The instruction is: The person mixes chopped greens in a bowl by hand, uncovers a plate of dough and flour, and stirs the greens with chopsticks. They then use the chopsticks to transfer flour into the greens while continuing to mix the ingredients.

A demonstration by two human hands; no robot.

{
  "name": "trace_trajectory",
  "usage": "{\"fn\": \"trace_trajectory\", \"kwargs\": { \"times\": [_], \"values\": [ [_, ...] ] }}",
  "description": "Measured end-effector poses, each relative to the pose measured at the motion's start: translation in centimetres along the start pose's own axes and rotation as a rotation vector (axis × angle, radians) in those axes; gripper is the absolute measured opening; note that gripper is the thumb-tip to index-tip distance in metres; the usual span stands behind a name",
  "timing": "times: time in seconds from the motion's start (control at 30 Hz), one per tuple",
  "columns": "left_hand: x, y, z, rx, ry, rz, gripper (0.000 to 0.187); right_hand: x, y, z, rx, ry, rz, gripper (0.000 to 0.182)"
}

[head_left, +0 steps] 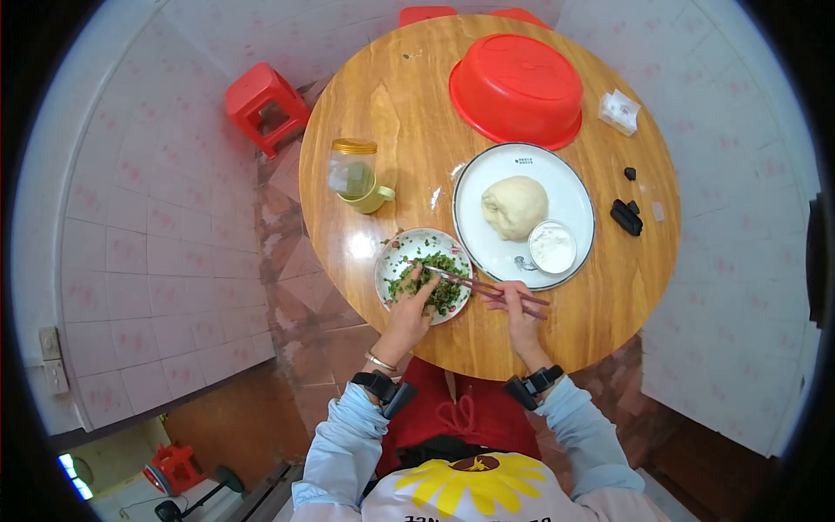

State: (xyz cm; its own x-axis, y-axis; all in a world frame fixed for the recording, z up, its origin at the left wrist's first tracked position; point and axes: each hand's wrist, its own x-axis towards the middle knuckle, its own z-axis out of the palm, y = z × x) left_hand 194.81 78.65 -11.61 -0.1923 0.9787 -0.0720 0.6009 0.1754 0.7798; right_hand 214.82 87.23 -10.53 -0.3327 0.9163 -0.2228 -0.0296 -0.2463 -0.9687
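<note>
My right hand (515, 315) is closed around a pair of brown chopsticks (484, 287), whose tips reach left into a plate of chopped greens. My left hand (409, 315) is over the near left part of that plate, fingers apart and touching the chopped greens (446, 296). The white plate (390, 255) has a red floral pattern on its rim. To the right of it, a large white plate (474, 187) with a dark rim carries a smooth lump of dough (515, 207) and a small bowl of white powder (552, 247).
A red plastic basin (517, 87) lies upside down at the back. At the left stand a yellow-green mug (370, 200) and a gold-lidded jar (353, 165). A tissue pack (619, 112) and a black case (626, 217) lie at the right. A red stool (261, 100) stands beyond the table.
</note>
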Motion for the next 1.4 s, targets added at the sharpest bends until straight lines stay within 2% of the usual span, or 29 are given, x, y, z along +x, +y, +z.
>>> {"fn": "trace_trajectory", "kwargs": {
  "times": [0.03, 0.1, 0.2, 0.27, 0.33, 0.4, 0.57, 0.63, 0.7, 0.77, 0.83, 0.9, 0.93, 1.0, 1.03, 1.07, 1.13, 1.27, 1.33, 1.37, 1.4],
  "values": [
    [0.0, 0.2, -0.2, 0.0, 0.001, -0.001, 0.057, 0.1, -0.3, -0.4, -0.034, -0.01, -0.014, 0.029],
    [-0.2, 0.4, -0.7, 0.336, -0.057, 0.056, 0.052, -0.2, -1.0, -0.5, 0.012, -0.034, -0.026, 0.028],
    [-0.1, 0.4, -0.5, 0.518, -0.075, 0.128, 0.043, -1.2, -2.0, 0.2, 0.065, -0.119, -0.024, 0.027],
    [0.2, 0.7, -0.3, 0.518, -0.09, 0.142, 0.039, -1.3, -2.0, 0.7, 0.072, -0.191, -0.011, 0.027],
    [0.2, 0.6, -0.3, 0.525, -0.101, 0.145, 0.036, -1.0, -1.1, 1.3, 0.088, -0.125, 0.039, 0.027],
    [0.0, 0.2, 0.1, 0.61, -0.163, 0.165, 0.031, 0.3, -0.5, 0.7, 0.05, -0.108, -0.008, 0.026],
    [-0.1, -0.7, -0.3, 0.714, -0.213, 0.241, 0.04, 0.6, -1.5, 0.4, 0.035, -0.112, -0.043, 0.023],
    [-0.1, -1.1, 0.3, 0.73, -0.237, 0.267, 0.041, -0.4, -2.3, 1.9, 0.054, -0.255, -0.044, 0.024],
    [0.4, -0.8, 0.4, 0.643, -0.205, 0.332, 0.043, -0.4, -2.0, 2.8, 0.029, -0.224, -0.047, 0.024],
    [0.2, -0.4, -0.3, 0.629, -0.193, 0.315, 0.043, 0.3, -1.2, 2.6, 0.005, -0.201, -0.052, 0.025],
    [-0.2, -0.8, -0.6, 0.614, -0.184, 0.298, 0.042, 1.4, -0.7, 0.7, -0.038, -0.072, -0.059, 0.025],
    [-0.8, -2.9, -0.3, 0.134, 0.134, 0.055, 0.038, 1.5, -1.4, -1.0, -0.09, -0.011, -0.04, 0.025],
    [-0.9, -3.7, -0.2, 0.13, 0.127, 0.056, 0.038, 1.3, -2.0, -1.7, -0.142, 0.044, -0.021, 0.025],
    [-1.1, -4.7, -0.4, -0.258, 0.157, -0.408, 0.04, 1.3, -2.2, -2.0, -0.151, 0.058, -0.018, 0.026],
    [-0.5, -3.4, -1.1, -0.494, 0.104, -0.625, 0.044, 1.3, -1.8, -2.0, -0.206, 0.033, -0.022, 0.028],
    [-0.2, -4.5, 0.1, -0.495, 0.103, -0.626, 0.044, 1.2, -1.2, -2.1, -0.261, 0.009, -0.026, 0.029],
    [0.8, -6.9, 2.7, -0.386, 0.267, -0.529, 0.051, 1.3, 0.5, -0.7, -0.21, 0.0, -0.019, 0.029],
    [4.2, -5.7, 2.1, -0.405, 0.258, -0.581, 0.054, 1.1, 2.6, 2.1, -0.114, -0.097, -0.015, 0.028],
    [5.5, -5.4, 1.8, -0.633, 0.157, -0.638, 0.049, 0.8, 1.9, 2.3, -0.101, -0.101, -0.01, 0.023],
    [5.7, -5.2, 1.6, -0.627, 0.112, -0.608, 0.04, 0.5, 1.2, 1.9, -0.209, -0.124, -0.163, 0.018],
    [5.5, -5.2, 1.7, -0.63, 0.113, -0.607, 0.04, 0.3, 0.3, 1.6, -0.317, -0.145, -0.316, 0.014]
  ]
}}
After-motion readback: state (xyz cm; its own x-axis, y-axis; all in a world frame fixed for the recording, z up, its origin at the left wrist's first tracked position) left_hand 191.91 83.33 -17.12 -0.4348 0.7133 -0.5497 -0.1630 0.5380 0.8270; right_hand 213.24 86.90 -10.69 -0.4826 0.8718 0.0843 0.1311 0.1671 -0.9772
